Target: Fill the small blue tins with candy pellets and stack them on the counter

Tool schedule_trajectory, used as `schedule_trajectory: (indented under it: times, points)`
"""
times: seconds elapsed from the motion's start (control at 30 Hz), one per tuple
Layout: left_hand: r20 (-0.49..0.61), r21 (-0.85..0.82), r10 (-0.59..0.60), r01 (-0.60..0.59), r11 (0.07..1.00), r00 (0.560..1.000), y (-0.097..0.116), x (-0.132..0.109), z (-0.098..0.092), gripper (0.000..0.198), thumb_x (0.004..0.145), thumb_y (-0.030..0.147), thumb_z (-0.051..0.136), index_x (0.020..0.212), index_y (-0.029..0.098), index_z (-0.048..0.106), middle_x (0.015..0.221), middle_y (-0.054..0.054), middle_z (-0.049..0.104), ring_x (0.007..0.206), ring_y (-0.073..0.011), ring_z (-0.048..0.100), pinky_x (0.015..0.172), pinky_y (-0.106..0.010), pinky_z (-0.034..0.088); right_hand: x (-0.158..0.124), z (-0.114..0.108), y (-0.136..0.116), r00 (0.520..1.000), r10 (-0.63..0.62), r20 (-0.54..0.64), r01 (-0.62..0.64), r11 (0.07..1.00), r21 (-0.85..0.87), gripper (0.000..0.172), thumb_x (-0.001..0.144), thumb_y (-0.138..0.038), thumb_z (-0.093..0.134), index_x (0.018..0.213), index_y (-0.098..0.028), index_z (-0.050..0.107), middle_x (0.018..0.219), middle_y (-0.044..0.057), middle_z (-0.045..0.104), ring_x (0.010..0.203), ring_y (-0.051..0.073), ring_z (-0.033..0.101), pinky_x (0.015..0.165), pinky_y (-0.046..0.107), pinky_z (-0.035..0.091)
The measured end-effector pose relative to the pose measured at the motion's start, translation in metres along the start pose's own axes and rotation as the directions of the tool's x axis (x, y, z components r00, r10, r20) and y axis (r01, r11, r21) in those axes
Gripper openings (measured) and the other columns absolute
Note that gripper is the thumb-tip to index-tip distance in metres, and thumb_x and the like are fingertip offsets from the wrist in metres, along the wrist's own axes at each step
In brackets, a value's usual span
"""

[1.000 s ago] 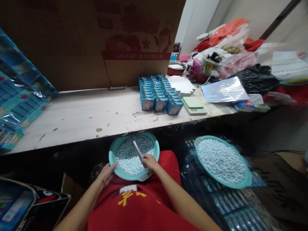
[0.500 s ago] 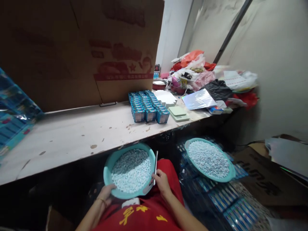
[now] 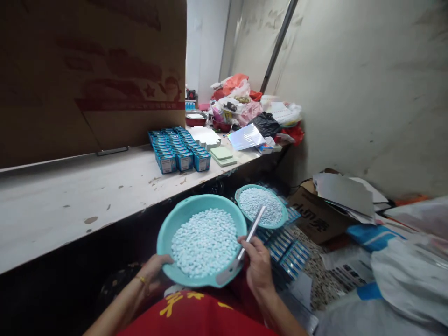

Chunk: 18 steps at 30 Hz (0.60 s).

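A teal basin (image 3: 175, 219) filled with small pale blue tablets (image 3: 205, 242) rests over my lap. My left hand (image 3: 154, 269) grips its near left rim from below. My right hand (image 3: 258, 266) is at the basin's right rim and holds a thin metal strip (image 3: 252, 231) that points up and to the right, out past the rim. A second teal basin of tablets (image 3: 261, 205) stands lower down to the right, on stacked blue packs (image 3: 287, 252).
A worn white bench (image 3: 87, 191) runs ahead, with rows of small blue boxes (image 3: 178, 149), a pale green scale (image 3: 223, 155), folded white cartons and piled bags. A big cardboard sheet stands behind it. Cardboard, paper and white sacks (image 3: 395, 275) lie on the floor at right.
The view has swung to the right. The metal strip has come out of the tablets and now sits outside the basin's right rim. My left hand stays on the basin.
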<state>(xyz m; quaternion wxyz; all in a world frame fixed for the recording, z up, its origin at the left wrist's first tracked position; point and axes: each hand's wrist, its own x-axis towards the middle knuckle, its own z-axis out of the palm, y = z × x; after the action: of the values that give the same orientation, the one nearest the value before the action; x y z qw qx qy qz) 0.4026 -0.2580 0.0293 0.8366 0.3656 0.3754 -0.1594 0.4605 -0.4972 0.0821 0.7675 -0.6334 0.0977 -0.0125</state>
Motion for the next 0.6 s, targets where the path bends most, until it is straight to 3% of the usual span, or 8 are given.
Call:
schedule_trajectory:
  times: [0.13, 0.27, 0.33, 0.43, 0.6]
  points:
    - [0.044, -0.018, -0.014, 0.015, 1.000, 0.999, -0.016, -0.018, 0.027, 0.045, 0.054, 0.004, 0.049, 0.099, 0.008, 0.054, 0.064, -0.009, 0.067, 0.068, -0.0261, 0.064, 0.065, -0.039, 0.052, -0.015, -0.025, -0.043, 0.995, -0.092, -0.026, 0.093, 0.994, 0.060, 0.017, 0.061, -0.026, 0.063, 0.075, -0.018, 0.057, 0.071, -0.002, 0.059, 0.073, 0.013, 0.053, 0.068, 0.025, 0.041]
    - [0.009, 0.073, 0.079, -0.079, 0.994, 0.997, -0.014, -0.032, 0.032, 0.040, 0.054, 0.006, 0.052, 0.094, 0.010, 0.056, 0.062, -0.007, 0.065, 0.060, -0.0247, 0.063, 0.058, -0.037, 0.052, -0.006, -0.044, -0.067, 0.982, -0.178, -0.064, 0.187, 0.966, 0.176, 0.024, 0.063, -0.019, 0.056, 0.087, -0.022, 0.053, 0.068, -0.005, 0.056, 0.069, 0.011, 0.054, 0.069, 0.026, 0.043]
    - [-0.029, 0.149, 0.169, -0.163, 0.975, 0.985, -0.008, -0.031, 0.026, 0.038, 0.053, 0.005, 0.054, 0.091, 0.011, 0.056, 0.061, -0.005, 0.064, 0.057, -0.0232, 0.063, 0.056, -0.035, 0.052, 0.004, -0.052, -0.063, 0.988, -0.148, -0.046, 0.154, 0.969, 0.194, 0.029, 0.062, -0.017, 0.054, 0.090, -0.021, 0.052, 0.062, -0.006, 0.052, 0.060, 0.008, 0.052, 0.062, 0.023, 0.043]
    - [-0.054, 0.289, 0.256, -0.231, 0.929, 0.965, 0.007, -0.011, 0.015, 0.036, 0.052, 0.005, 0.059, 0.087, 0.012, 0.055, 0.061, -0.004, 0.064, 0.054, -0.0221, 0.062, 0.054, -0.033, 0.053, 0.022, -0.061, -0.041, 1.000, 0.001, -0.001, -0.001, 0.990, 0.139, 0.022, 0.065, -0.025, 0.054, 0.085, -0.016, 0.054, 0.058, -0.006, 0.048, 0.045, 0.005, 0.042, 0.043, 0.018, 0.034]
    - [-0.038, 0.417, 0.236, -0.199, 0.887, 0.971, 0.024, 0.019, 0.015, 0.030, 0.048, 0.009, 0.064, 0.076, 0.014, 0.055, 0.055, -0.003, 0.062, 0.047, -0.0221, 0.059, 0.046, -0.034, 0.051, 0.038, -0.073, -0.001, 0.996, 0.012, -0.087, -0.018, 0.998, -0.068, 0.035, 0.065, -0.040, 0.059, 0.090, -0.017, 0.054, 0.053, -0.008, 0.046, 0.040, 0.005, 0.035, 0.035, 0.017, 0.026]
